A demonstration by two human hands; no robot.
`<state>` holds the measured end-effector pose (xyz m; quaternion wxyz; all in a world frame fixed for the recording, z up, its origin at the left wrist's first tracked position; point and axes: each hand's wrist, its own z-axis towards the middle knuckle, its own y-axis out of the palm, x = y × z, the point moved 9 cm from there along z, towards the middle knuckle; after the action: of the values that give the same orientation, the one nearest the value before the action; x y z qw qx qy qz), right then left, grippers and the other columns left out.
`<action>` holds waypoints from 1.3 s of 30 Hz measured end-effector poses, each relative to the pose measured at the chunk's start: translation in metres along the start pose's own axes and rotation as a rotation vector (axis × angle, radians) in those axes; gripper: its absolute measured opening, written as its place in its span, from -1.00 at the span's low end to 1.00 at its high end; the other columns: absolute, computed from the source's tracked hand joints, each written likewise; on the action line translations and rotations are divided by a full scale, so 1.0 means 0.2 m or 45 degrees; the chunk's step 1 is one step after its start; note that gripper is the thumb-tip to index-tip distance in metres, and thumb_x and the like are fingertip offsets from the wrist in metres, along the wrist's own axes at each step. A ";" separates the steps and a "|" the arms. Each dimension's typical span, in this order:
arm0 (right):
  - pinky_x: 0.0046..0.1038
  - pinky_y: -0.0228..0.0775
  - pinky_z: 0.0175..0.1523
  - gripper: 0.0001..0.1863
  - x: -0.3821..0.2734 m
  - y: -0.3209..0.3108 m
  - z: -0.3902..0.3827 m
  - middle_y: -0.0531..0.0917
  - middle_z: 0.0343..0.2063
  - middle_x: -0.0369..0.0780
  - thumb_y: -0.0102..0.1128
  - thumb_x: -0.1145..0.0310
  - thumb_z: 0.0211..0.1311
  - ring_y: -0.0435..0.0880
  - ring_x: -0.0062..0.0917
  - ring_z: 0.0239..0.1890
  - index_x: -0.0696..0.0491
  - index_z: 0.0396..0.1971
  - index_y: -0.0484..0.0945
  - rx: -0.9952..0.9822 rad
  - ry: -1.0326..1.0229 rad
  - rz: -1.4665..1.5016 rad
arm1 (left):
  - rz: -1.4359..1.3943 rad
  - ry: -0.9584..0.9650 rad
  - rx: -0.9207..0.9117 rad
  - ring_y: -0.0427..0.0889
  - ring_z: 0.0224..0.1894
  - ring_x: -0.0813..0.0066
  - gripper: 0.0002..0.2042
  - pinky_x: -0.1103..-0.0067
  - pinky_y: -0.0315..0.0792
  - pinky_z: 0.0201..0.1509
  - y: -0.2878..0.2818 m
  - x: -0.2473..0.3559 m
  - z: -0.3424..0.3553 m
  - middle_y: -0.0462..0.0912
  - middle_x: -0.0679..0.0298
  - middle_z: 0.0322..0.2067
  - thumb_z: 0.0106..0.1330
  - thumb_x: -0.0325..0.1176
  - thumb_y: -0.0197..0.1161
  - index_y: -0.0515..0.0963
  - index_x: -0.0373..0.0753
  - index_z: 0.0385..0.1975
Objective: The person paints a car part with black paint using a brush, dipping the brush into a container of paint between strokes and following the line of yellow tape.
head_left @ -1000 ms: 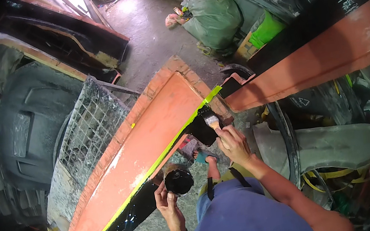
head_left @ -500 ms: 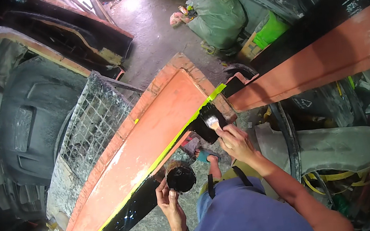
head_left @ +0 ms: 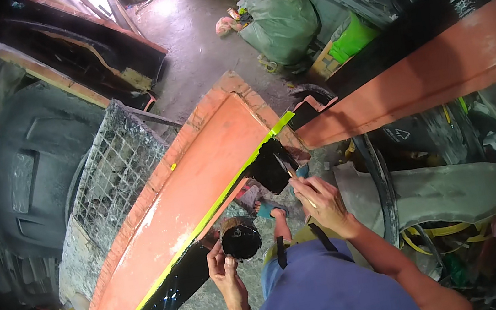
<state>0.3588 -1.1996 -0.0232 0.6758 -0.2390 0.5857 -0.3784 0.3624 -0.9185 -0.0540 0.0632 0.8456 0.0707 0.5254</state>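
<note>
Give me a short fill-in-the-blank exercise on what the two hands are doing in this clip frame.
1. The left hand holds a small round pot of ____ paint.
2. The right hand holds a ____ against the panel's edge.
3. A strip of ____ tape divides the orange panel from its painted edge.

Missing words: black; brush; yellow-green

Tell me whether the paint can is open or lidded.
Open: the paint can in the left hand shows a round black pool, no lid on top.
</note>
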 end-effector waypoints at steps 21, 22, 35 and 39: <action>-0.26 0.45 -0.16 -0.53 0.06 -0.10 -0.23 0.53 -0.27 -0.13 0.25 0.51 0.11 0.59 -0.21 -0.24 0.08 0.08 0.49 -0.038 0.288 0.055 | 0.050 -0.025 -0.078 0.52 0.05 0.53 -0.59 0.57 0.45 0.10 0.03 0.00 0.04 0.52 0.24 0.03 0.36 -0.25 0.20 0.33 -0.28 0.13; -0.27 0.45 -0.15 -0.53 0.05 -0.10 -0.19 0.53 -0.27 -0.13 0.26 0.50 0.11 0.59 -0.22 -0.23 0.08 0.08 0.49 -0.039 0.255 0.078 | 0.055 -0.039 -0.078 0.53 0.05 0.53 -0.58 0.57 0.45 0.10 0.03 0.00 0.05 0.52 0.23 0.03 0.36 -0.25 0.20 0.33 -0.28 0.13; -0.31 0.46 -0.15 -0.41 0.04 0.07 -0.40 0.47 -0.27 -0.22 0.36 0.43 0.02 0.58 -0.33 -0.18 0.00 0.14 0.45 -0.279 0.039 -0.099 | 0.002 -0.010 -0.043 0.54 0.03 0.52 -0.59 0.55 0.46 0.11 0.03 0.03 0.04 0.53 0.23 0.02 0.36 -0.27 0.20 0.33 -0.30 0.13; -0.32 0.40 -0.17 -0.42 0.01 0.18 -0.29 0.46 -0.24 -0.20 0.22 0.43 0.11 0.55 -0.34 -0.23 0.01 0.20 0.38 -0.301 -0.096 -0.136 | 0.018 -0.022 -0.073 0.52 0.01 0.59 -0.60 0.61 0.43 0.07 0.05 0.02 0.06 0.54 0.28 -0.01 0.37 -0.28 0.19 0.33 -0.27 0.13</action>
<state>0.3109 -1.1723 -0.0630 0.6433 -0.3618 0.5869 -0.3328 0.3752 -0.9286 -0.0545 0.0844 0.8484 0.0492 0.5202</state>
